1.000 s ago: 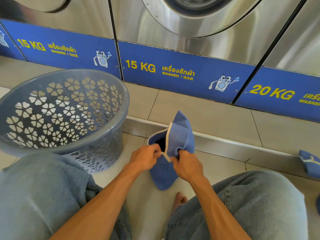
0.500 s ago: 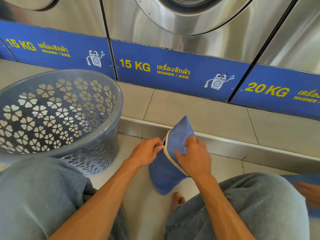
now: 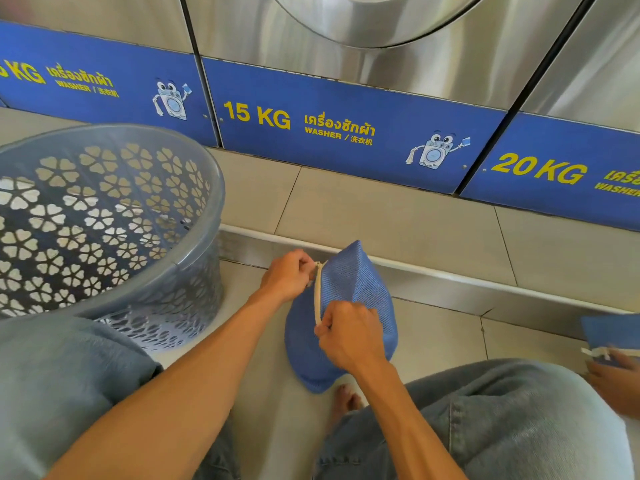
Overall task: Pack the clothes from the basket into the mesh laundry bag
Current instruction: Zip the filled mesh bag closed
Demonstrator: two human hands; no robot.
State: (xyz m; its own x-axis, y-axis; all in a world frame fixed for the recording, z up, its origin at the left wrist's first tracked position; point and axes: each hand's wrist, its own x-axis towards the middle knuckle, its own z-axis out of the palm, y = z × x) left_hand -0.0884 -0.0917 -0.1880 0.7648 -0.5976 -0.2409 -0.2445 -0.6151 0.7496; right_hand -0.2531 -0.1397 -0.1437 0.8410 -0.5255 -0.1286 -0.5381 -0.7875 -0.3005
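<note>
A blue mesh laundry bag (image 3: 356,285) with a white zipper stands bulging on the tiled floor between my knees. My left hand (image 3: 289,275) pinches the top end of the zipper. My right hand (image 3: 349,336) grips the bag at the lower end of the zipper, whose two sides lie together. The grey plastic basket (image 3: 194,216) with flower-shaped holes stands to the left; no clothes show inside it.
Steel washers with blue 15 KG and 20 KG panels (image 3: 346,126) line a raised tiled step (image 3: 381,220) ahead. At the right edge another person's hand (image 3: 616,372) holds a second blue mesh bag (image 3: 609,334). My denim-clad knees fill the lower corners.
The bag's dark opening seen a second ago is now closed. My left hand moved up to the zipper's top, my right hand slid down the bag. Another person's hand appeared at right.
</note>
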